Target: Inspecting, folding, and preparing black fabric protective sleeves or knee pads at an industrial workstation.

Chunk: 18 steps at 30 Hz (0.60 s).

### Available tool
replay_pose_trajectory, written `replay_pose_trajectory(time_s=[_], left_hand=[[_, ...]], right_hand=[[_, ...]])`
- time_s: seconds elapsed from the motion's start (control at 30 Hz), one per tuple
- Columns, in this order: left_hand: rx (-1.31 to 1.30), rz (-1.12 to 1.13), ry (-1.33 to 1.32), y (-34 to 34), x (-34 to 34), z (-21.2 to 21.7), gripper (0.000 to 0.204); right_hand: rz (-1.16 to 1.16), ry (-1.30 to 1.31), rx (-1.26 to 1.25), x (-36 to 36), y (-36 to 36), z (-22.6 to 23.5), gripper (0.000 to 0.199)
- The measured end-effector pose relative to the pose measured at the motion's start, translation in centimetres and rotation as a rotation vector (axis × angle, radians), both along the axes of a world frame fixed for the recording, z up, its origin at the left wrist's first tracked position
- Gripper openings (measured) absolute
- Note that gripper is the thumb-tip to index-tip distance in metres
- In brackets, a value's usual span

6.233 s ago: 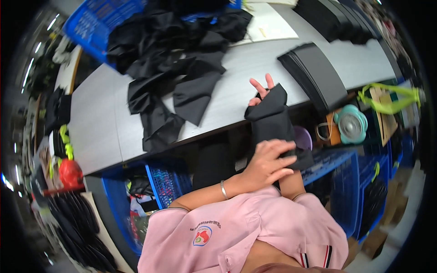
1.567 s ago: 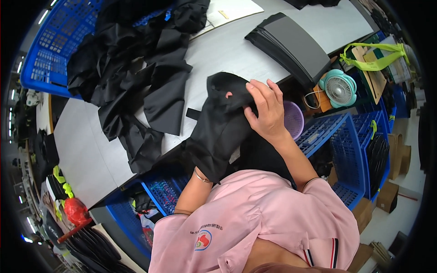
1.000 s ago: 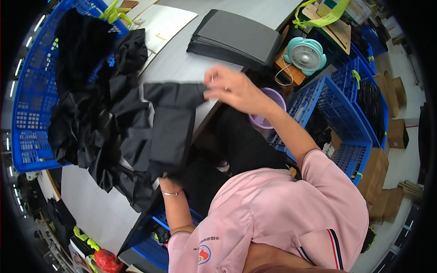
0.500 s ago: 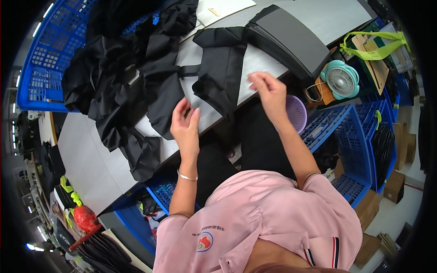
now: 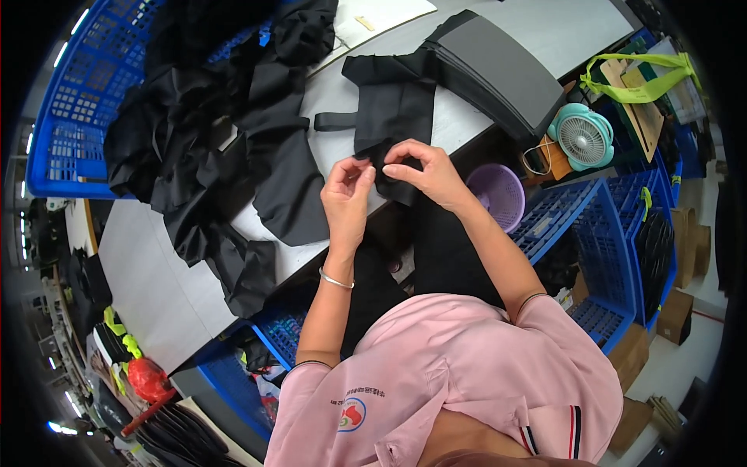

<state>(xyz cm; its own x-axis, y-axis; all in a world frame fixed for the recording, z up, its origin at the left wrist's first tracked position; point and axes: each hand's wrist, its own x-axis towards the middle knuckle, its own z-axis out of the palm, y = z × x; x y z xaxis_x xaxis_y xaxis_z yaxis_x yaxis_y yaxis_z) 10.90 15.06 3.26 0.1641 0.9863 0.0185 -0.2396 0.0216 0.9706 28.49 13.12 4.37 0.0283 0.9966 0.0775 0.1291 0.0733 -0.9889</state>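
Two hands had come together at the near end of one black fabric piece (image 5: 393, 117), and this was the change from half a second before, when they were apart and raised over it. Now the piece lay flat on the grey bench (image 5: 156, 272), so I judged the laying out was finished and fine work on its near edge had begun.

Going from left to right: a blue crate (image 5: 74, 117) stood at the far left, and a heap of black garments (image 5: 210, 156) spilled out of it over the bench. The left hand (image 5: 346, 194), with a thin bracelet at the wrist, pinched the near edge of the piece with curled fingers. The right hand (image 5: 424, 175) pinched the same edge just beside it, fingertips almost touching the left ones.

The piece had its long axis running from the person toward the far side of the bench, slightly tilted to the right. Its near end pointed at the person and hung over the bench edge; its far end touched a stack of grey panels (image 5: 498, 70). A short strap stuck out to the left. Further right were a purple basket (image 5: 498, 194) and a small teal fan (image 5: 583, 140).
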Motion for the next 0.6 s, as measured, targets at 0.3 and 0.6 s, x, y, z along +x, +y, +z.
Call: replay_pose_trajectory(time_s=[0.3, 0.6], left_hand=[[0.024, 0.103, 0.193, 1.6, 0.1, -1.9, 0.026], [0.025, 0.139, 0.192, 0.7, 1.6, -1.0, 0.031]], right_hand=[[-0.25, -0.564, 0.229, -4.3, 2.5, -3.7, 0.026], [0.162, 0.866, -0.238, 2.0, 1.3, -2.4, 0.006]])
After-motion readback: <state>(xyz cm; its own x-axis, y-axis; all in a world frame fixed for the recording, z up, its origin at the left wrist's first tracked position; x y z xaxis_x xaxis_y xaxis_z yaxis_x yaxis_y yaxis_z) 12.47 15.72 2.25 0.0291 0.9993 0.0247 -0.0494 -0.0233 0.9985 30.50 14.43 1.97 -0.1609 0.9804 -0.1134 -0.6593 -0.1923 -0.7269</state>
